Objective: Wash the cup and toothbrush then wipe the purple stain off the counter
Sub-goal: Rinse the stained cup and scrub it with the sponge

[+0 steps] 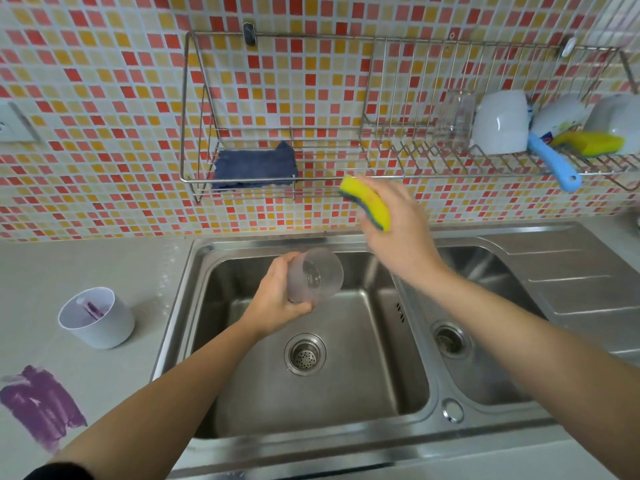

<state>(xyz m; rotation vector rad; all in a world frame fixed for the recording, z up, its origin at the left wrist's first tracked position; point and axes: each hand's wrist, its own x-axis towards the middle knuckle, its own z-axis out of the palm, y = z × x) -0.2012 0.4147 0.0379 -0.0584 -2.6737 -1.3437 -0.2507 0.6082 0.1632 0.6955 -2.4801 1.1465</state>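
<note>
My left hand (277, 299) grips a clear plastic cup (315, 275) tilted on its side above the left sink basin (391, 344), its mouth facing right and back. My right hand (394, 223) holds a yellow sponge with a green scouring side (367, 202) up near the tiled wall, above and to the right of the cup, apart from it. On the counter at left stands a white cup (98, 318) with a purple-stained thing inside, perhaps the toothbrush. A purple stain (41, 407) is smeared on the counter at the lower left.
A wire wall rack (332, 161) holds a blue cloth (254, 166), white mugs (498, 121), another yellow sponge (592, 142) and a blue-handled brush (554, 164). A second sink basin (485, 306) and a ribbed drainboard (571, 278) lie to the right.
</note>
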